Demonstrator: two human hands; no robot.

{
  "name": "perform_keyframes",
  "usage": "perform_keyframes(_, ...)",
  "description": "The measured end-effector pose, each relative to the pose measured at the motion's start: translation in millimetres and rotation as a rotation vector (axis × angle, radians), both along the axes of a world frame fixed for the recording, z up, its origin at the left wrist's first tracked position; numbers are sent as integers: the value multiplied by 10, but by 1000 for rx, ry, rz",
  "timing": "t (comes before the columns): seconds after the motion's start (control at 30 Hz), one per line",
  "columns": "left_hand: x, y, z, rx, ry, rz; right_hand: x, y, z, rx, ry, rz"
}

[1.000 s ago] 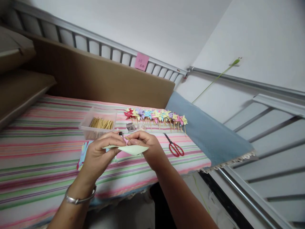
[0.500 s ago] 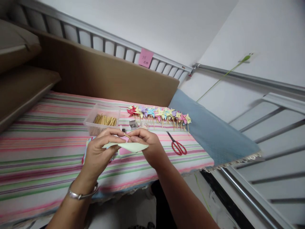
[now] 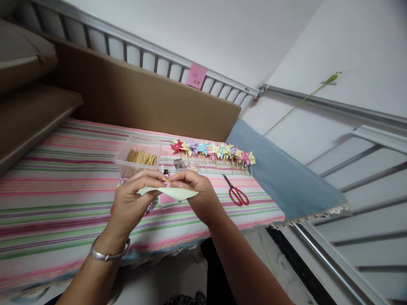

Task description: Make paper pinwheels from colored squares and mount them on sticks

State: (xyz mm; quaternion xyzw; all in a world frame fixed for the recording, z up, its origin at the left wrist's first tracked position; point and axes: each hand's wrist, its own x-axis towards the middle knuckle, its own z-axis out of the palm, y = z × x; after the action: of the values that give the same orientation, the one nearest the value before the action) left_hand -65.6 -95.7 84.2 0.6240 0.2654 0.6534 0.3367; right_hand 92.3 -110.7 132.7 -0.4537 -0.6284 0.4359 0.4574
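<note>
My left hand (image 3: 132, 199) is closed on a pale green paper pinwheel (image 3: 173, 192), thumb below and fingers above. The paper is seen nearly edge-on, its curved blades spreading between both hands. My right hand (image 3: 199, 192) pinches a short wooden stick (image 3: 168, 181) just behind the paper. Left fingertips also come close to the stick's other end; whether they touch it I cannot tell. Beneath the hands lie pink paper sheets (image 3: 167, 199), partly covered by the pinwheel. Behind them are a small open box of pins (image 3: 178, 164) and a small black-capped bottle (image 3: 164, 170).
A clear plastic tub (image 3: 119, 159) holds many wooden sticks (image 3: 141, 158). Finished pinwheels (image 3: 216, 150) in several colours lie in a row at the back. Red-handled scissors (image 3: 237, 195) rest to the right on the striped cloth (image 3: 79, 182). A cardboard panel (image 3: 152, 101) stands behind.
The view has shifted slightly. My hands keep hold of the pinwheel and stick, and the paper has tilted a little between them.
</note>
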Motion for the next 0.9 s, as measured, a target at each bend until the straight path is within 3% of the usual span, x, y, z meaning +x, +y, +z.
perform_keyframes(0.6, 20, -31, -9, -52, -60, 43, -14, -22, -22, 75, -11, -36)
perform_keyframes(0.9, 3, -28, -10, 11, -16, 26, 0, -20, -40, 97, -38, -56)
